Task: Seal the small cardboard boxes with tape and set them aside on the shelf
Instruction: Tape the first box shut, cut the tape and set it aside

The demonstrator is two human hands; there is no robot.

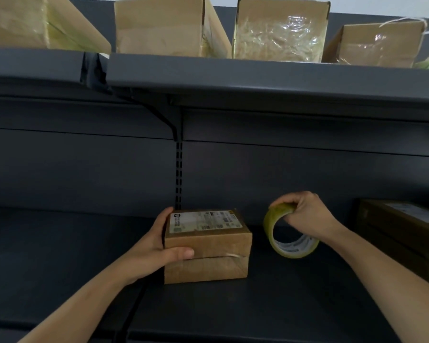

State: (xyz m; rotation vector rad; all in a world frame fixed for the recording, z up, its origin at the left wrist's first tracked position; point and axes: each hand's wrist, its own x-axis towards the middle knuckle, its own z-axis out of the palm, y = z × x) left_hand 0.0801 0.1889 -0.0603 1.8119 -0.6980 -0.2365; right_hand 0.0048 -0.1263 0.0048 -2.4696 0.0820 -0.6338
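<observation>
- Fingers of the right hand curl over a packing-tape roll, upright beside the labelled cardboard box.
- Left hand clamps that box on the lower shelf.
- Best practice: brace box, run tape along the front seam.

Dark grey metal shelving fills nearly the whole view; an upper shelf runs across the top, its front lip catching some light; it is made of two sections that meet at a gap left of centre; below it a flat back panel in the same dark grey spans the width, crossed by faint horizontal seams; a slotted upright runs down the middle of the panel, with an angled bracket reaching up from it to the upper shelf; the lower shelf lies in dim shadow; a strip of pale wall shows brightly at the top right.
</observation>
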